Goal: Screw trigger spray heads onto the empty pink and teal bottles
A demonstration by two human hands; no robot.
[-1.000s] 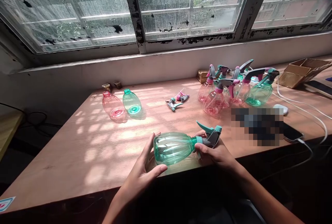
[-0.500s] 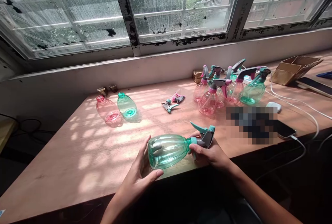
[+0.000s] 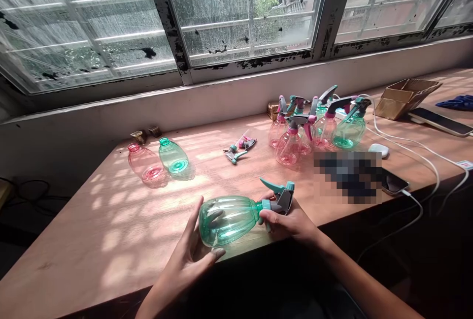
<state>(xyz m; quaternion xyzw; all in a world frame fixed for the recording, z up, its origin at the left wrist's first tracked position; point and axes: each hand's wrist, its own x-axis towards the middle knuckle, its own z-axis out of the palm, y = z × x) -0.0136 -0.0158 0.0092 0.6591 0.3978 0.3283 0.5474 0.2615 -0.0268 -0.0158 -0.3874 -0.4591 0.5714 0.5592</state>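
A clear green spray bottle [image 3: 229,221] lies sideways over the table's front edge, its grey and teal spray head pointing right. My right hand [image 3: 290,218] is closed round the teal collar, thumb in front. My left hand [image 3: 190,250] cups the bottle's base, fingers behind it and partly seen through the plastic, thumb below. Further back on the left stand a headless pink bottle [image 3: 145,164] and a headless green bottle [image 3: 173,156]. Two loose spray heads, one teal and grey [image 3: 234,153], one pink and grey [image 3: 247,143], lie mid-table.
Several pink and green bottles with spray heads [image 3: 288,149] stand at the back right. A blurred patch [image 3: 347,176], a phone [image 3: 394,181], white cables [image 3: 430,164], a white case [image 3: 379,150] and a cardboard box [image 3: 404,97] are further right. The window wall bounds the table [image 3: 74,255].
My view has turned slightly to the right, so things on the table appear further left. Both hands keep their hold on the green spray bottle, with its pose almost the same.
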